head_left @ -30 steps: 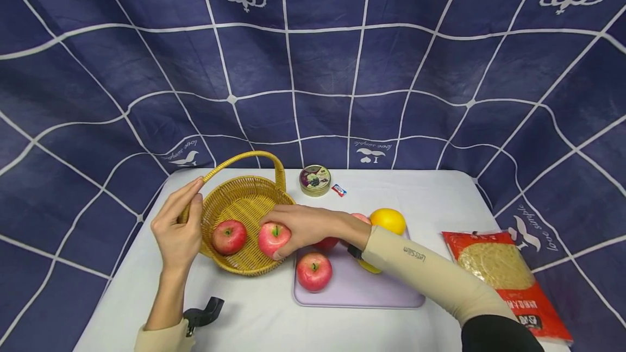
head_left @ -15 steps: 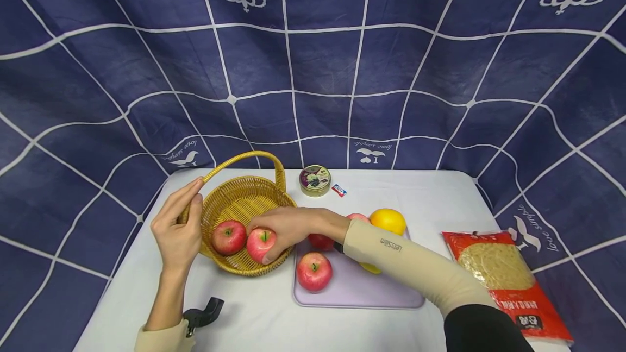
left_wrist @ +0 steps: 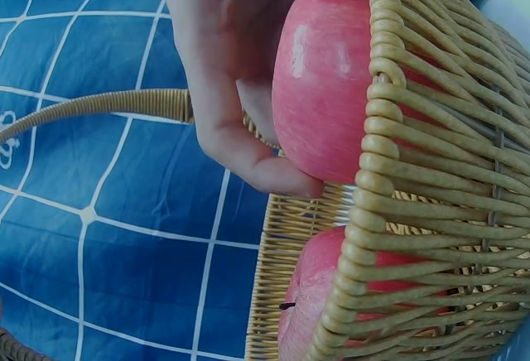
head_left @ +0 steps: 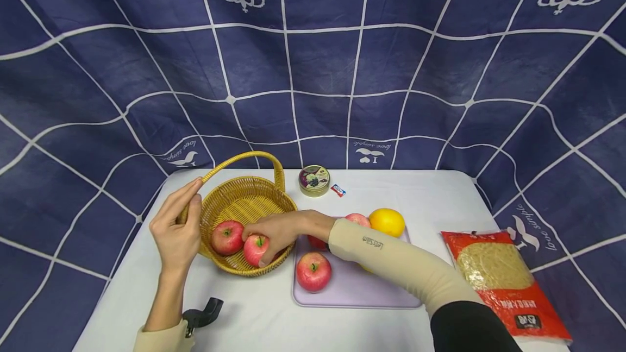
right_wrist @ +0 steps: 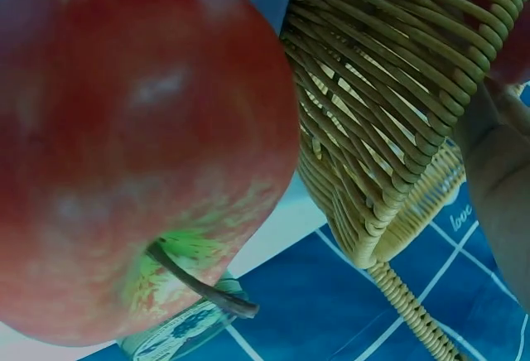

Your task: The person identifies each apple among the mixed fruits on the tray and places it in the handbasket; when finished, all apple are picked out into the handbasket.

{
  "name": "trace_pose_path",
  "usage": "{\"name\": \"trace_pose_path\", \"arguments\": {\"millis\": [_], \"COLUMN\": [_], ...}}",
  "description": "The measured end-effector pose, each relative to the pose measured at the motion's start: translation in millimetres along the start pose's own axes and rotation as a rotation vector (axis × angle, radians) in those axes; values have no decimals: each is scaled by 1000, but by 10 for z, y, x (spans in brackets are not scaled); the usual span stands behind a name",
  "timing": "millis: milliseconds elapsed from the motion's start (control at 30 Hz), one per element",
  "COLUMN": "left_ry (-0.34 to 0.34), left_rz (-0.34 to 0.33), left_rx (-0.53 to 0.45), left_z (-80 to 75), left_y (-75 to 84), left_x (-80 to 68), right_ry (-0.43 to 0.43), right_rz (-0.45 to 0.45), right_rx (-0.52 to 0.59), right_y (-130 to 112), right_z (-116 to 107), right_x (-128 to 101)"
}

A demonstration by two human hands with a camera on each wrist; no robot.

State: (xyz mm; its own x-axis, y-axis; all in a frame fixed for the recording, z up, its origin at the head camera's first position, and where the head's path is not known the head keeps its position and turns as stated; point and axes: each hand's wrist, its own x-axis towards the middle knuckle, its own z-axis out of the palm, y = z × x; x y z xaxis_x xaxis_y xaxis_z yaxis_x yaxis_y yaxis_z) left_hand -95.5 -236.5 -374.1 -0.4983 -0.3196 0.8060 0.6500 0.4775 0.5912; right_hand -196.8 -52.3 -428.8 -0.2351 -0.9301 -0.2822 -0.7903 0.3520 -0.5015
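Head view, lower left of centre: the left hand is gripping the handle of a yellow woven basket, its fingers curling round the handle's left part. The right hand is reaching in over the basket's right rim, its fingers clamping on a red apple. That apple is sitting in the front right of the basket; a second apple is lying just to its left. Whether the held apple is touching the basket floor is hard to tell, its underside being hidden. The left wrist view is showing thumb and fingers pressing on it from opposite sides, just inside the wicker rim.

A lilac tray is lying right of the basket, lower middle of the frame. One tray apple is resting near its left edge; two more apples are showing in part beyond the right sleeve, the farther one beside a yellow fruit. A round tin is standing near mid-frame, a small printed slip lying just beside it. A red packet is lying at lower right. A white tabletop is carrying these; a blue gridded cloth is hanging behind.
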Motion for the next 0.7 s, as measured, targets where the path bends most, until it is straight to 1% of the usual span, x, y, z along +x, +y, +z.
{"name": "trace_pose_path", "arguments": {"millis": [233, 433, 700], "left_ry": [7, 3, 0], "left_rz": [2, 2, -6], "left_rx": [-2, -5, 1], "left_z": [8, 3, 6], "left_y": [-10, -14, -18], "left_x": [0, -1, -7], "right_ry": [-20, -38, -74], "right_rz": [14, 30, 42], "right_rx": [49, 7, 13], "right_y": [14, 15, 14], "right_z": [30, 50, 54], "right_x": [52, 81, 115]}}
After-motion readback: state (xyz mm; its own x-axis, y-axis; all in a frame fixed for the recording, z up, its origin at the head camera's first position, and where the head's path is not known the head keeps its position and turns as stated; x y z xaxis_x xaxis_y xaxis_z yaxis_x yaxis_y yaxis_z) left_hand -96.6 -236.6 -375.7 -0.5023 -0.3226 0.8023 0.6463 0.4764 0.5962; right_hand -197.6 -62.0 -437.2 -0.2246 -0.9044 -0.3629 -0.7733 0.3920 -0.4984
